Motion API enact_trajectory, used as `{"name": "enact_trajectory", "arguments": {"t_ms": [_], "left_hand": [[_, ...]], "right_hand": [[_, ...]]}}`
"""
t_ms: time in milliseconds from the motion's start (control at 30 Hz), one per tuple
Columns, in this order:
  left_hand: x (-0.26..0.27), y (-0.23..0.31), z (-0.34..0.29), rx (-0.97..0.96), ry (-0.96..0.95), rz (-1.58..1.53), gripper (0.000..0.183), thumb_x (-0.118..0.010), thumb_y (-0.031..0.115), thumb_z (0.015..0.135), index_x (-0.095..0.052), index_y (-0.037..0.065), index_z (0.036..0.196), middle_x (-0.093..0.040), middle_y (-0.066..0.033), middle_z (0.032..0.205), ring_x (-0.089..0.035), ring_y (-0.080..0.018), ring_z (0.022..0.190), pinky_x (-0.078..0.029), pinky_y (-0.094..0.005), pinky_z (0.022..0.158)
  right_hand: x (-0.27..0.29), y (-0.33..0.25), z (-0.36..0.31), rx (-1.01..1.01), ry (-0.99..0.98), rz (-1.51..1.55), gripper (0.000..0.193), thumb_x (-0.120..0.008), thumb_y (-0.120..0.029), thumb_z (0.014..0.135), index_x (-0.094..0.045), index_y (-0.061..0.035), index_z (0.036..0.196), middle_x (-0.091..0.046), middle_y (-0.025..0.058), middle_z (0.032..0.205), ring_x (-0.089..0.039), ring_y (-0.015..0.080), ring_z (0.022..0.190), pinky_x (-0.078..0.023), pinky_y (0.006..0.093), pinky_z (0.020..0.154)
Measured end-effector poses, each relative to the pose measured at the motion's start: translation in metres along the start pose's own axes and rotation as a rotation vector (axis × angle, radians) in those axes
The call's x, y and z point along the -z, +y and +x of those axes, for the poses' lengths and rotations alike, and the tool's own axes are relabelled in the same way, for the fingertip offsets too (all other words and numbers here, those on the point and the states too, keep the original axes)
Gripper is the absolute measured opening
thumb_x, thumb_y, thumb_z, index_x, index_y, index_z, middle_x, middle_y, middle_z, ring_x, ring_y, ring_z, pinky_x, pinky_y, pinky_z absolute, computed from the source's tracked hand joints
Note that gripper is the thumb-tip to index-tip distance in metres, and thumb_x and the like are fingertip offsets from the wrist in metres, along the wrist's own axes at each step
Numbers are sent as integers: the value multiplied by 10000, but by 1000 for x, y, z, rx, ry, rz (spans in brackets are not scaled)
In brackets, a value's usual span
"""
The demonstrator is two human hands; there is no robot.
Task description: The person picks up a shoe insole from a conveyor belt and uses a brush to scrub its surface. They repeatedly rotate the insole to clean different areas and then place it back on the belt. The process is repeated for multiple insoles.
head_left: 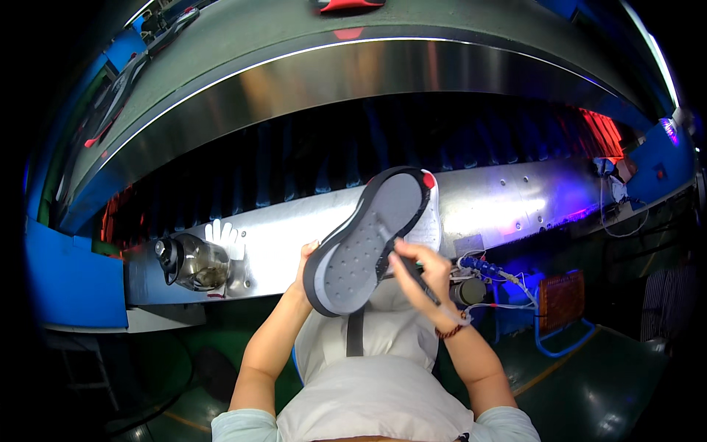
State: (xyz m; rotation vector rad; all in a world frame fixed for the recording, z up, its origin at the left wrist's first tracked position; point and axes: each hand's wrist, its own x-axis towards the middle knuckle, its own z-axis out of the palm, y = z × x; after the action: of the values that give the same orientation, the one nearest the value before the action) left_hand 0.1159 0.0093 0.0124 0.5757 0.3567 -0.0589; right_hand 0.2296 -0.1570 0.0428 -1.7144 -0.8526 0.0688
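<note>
A shoe sole (352,269) is held up in front of me, tilted, with its grey dimpled inner face toward me. It has a dark raised rim and a small red patch at the upper end. My left hand (305,264) grips it by the left edge, thumb showing and the other fingers hidden beneath. My right hand (423,276) is closed around a slim dark stick-like tool (419,278), over the sole's right edge near its middle; the tool's tip is blurred. A whitish piece (431,214) shows behind the sole's right side; whether it is joined cannot be told.
A metal ledge (294,221) runs across before me. On its left stand a dark translucent jug (195,263) and a white glove (221,234). Beyond rises a conveyor belt (442,20) carrying more soles. Blue tubing (479,265) and an orange-panelled heater-like unit (561,300) are at right.
</note>
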Motion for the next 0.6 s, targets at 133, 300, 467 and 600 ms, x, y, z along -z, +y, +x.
{"name": "enact_trajectory", "arguments": {"t_ms": [133, 300, 467, 600], "left_hand": [[-10, 18, -4, -54, -11, 28, 706, -366, 517, 784, -251, 28, 1282, -254, -197, 1297, -271, -333, 1180, -247, -467, 957], [-39, 61, -23, -244, -97, 89, 711, -361, 519, 789, -240, 26, 1286, -237, -199, 1308, -254, -337, 1195, -236, -470, 966], [-98, 139, 2, -631, -385, 27, 715, -357, 521, 794, -228, 23, 1291, -221, -202, 1319, -238, -340, 1209, -225, -474, 975], [-128, 227, 53, -906, -428, -456, 751, -311, 560, 793, -192, 19, 1300, -218, -203, 1324, -226, -345, 1221, -198, -476, 987]], "right_hand": [[31, -8, 2, -357, -348, 554, 142, -619, -10, 695, -603, 37, 828, -621, 158, 822, -597, 154, 690, -469, 227, 629], [79, 28, 1, -292, 38, 1522, 175, -574, -83, 757, -547, -27, 921, -576, 175, 951, -564, 205, 745, -464, 323, 688], [81, 52, -1, -449, 193, 1444, 152, -549, -114, 787, -557, -47, 924, -575, 129, 953, -516, 163, 682, -421, 286, 609], [70, 54, 1, -513, 142, 1460, 135, -531, -96, 798, -554, -57, 925, -576, 113, 936, -515, 159, 678, -416, 286, 601]]}}
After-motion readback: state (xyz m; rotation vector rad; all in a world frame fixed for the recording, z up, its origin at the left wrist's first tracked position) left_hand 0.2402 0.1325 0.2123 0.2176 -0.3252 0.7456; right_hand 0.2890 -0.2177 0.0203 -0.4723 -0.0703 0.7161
